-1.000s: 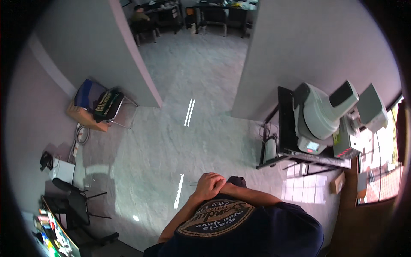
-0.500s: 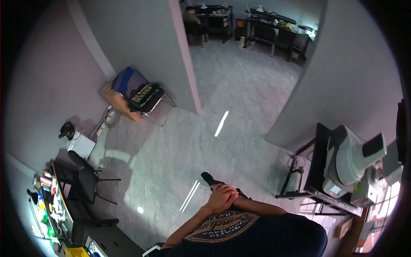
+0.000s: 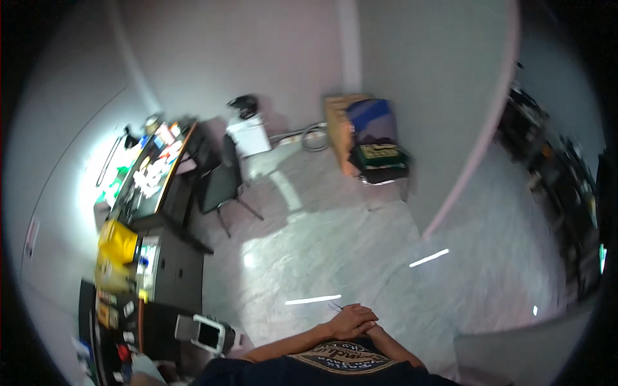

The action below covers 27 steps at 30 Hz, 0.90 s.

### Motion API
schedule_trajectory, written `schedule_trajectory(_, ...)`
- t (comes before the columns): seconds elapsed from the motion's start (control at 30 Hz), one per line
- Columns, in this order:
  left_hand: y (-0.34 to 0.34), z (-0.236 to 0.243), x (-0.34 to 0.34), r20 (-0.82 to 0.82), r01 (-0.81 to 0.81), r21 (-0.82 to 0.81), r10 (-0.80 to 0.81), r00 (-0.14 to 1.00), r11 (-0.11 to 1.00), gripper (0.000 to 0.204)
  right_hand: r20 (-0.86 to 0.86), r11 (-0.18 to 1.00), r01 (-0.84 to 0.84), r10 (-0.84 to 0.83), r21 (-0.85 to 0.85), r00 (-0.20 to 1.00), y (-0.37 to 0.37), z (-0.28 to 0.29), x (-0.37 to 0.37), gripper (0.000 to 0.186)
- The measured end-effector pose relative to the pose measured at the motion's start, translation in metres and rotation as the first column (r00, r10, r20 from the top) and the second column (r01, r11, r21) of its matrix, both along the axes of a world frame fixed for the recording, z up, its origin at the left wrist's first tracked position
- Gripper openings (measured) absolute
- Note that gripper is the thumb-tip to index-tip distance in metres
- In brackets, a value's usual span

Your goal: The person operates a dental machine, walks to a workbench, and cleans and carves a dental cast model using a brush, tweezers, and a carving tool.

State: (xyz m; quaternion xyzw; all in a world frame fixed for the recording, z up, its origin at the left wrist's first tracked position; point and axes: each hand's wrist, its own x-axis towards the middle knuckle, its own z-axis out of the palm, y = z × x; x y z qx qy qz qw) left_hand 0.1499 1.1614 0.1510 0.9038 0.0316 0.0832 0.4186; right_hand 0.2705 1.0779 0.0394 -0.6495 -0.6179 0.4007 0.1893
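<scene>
T-shirt point(image 3: 347, 358), dark, printed: lay just bodyward of the fingers point(image 3: 366, 314); judged light, soft, best pinched at its front. Left hand point(image 3: 349, 322) folded closed over right hand point(image 3: 375, 330), whose closure could not be told; no object showed.

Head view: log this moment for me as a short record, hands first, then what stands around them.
Left hand: together with the right hand, overlapping
Right hand: partly covered
Held object: none visible
Nearest thing: dark printed shirt
Far left: cluttered desk, black chair beside it
Nearer left: yellow bin by a dark cabinet
Ahead: cardboard box beside a blue cloth
Image quality: slightly blurred; individual fingers hard to separate
</scene>
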Motion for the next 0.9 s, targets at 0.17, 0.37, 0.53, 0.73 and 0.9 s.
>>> schedule_trajectory(0.17, 0.072, -0.012, 0.019, -0.073, -0.161, -0.117, 0.154, 0.985, 0.980, 0.043, 0.030, 0.973, -0.232, 0.232, 0.010, 0.972, 0.071, 0.010, 0.037, 0.038)
schedule_trajectory(0.37, 0.136, -0.022, 0.014, 0.101, -0.369, -0.055, 0.373, 0.922, 0.928, 0.043, 0.040, 0.916, -0.401, 0.402, -0.020, 0.915, 0.162, -0.019, 0.065, 0.037)
schedule_trajectory(0.53, 0.205, -0.014, -0.037, 0.153, -0.546, -0.267, 0.594, 0.790, 0.794, 0.034, 0.111, 0.950, -0.310, 0.312, -0.032, 0.944, 0.259, 0.013, 0.036, 0.039)
schedule_trajectory(0.73, 0.313, -0.002, -0.125, 0.027, -0.741, -0.283, 0.778, 0.628, 0.609, 0.023, 0.031, 0.993, -0.120, 0.120, -0.009, 0.992, 0.369, 0.027, 0.005, 0.039)
schedule_trajectory(0.9, 0.420, 0.018, -0.190, 0.001, -0.744, -0.151, 0.752, 0.659, 0.652, 0.030, -0.148, 0.975, 0.153, -0.177, -0.159, 0.973, 0.462, 0.010, -0.039, 0.031)
